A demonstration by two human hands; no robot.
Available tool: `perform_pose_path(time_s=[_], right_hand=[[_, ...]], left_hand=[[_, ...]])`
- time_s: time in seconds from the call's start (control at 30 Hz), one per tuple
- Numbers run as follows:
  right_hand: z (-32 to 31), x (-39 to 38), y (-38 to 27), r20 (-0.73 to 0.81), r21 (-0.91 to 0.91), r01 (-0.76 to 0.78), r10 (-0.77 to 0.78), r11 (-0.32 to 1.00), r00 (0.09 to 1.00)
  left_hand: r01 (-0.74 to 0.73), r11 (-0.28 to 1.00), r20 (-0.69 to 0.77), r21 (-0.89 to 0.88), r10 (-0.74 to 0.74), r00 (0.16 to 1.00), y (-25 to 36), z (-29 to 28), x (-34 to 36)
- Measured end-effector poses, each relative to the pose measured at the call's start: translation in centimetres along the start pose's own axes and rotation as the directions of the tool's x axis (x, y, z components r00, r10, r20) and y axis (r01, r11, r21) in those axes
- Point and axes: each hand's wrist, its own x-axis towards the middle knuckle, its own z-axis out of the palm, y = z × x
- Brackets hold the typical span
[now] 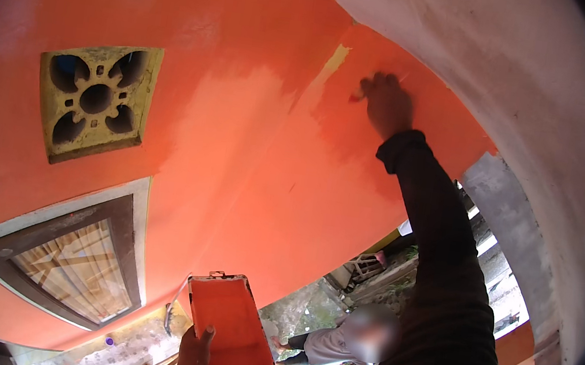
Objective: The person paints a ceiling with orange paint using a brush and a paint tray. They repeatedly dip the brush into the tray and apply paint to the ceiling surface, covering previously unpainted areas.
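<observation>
My left hand [195, 351] grips the long side of a rectangular paint tray [232, 330], thumb over its rim. Orange paint coats the inside of the tray. High on the right, my right hand [388, 105] is raised to the orange wall [237, 153], its fingers closed on a small paintbrush [356, 97]. The brush is blurred and mostly hidden by the fingers, its orange-smeared end by the wall. Darker, fresh-looking orange surrounds that hand. Left of it, a narrow yellowish strip [334, 65] shows in the corner where two wall faces meet.
A pale ceiling [474, 36] curves above the orange wall. At left are yellow vent blocks [95, 101] and a brown-framed window [75, 265] with a curtain. Far below, a person in a grey top [334, 344] is on the ground near a grey-white rack [368, 265].
</observation>
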Motion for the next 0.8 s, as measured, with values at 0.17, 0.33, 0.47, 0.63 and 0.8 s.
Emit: perform_pose_path(time_s=[0.17,0.33,0.47,0.63,0.8], right_hand=[[-1.3,0.7,-0.1,-0.104,0.131,0.066,-0.053,0.989,0.993],[-0.2,1.8,2.6,-0.125,0.057,0.085,-0.077,0.995,0.989],[-1.8,2.8,2.9,-0.052,0.083,0.093,-0.089,0.992,0.995],[-2.6,3.1,1.9,-0.058,0.142,0.075,-0.067,0.987,0.996],[-2.8,2.6,1.4,-0.068,0.150,0.075,-0.065,0.986,0.996]], left_hand=[[-0.035,0.999,-0.022,0.002,0.035,0.999,-0.5,-0.5,0.2],[-0.073,0.995,-0.039,-0.065,0.070,0.997,-0.4,-0.4,1.5],[0.009,1.000,0.009,-0.022,-0.009,1.000,0.2,-0.9,1.5],[-0.032,0.996,-0.032,-0.080,0.030,0.999,-0.4,-0.7,1.5],[-0.026,0.998,-0.037,-0.060,0.024,0.999,-0.5,-0.5,1.1]])
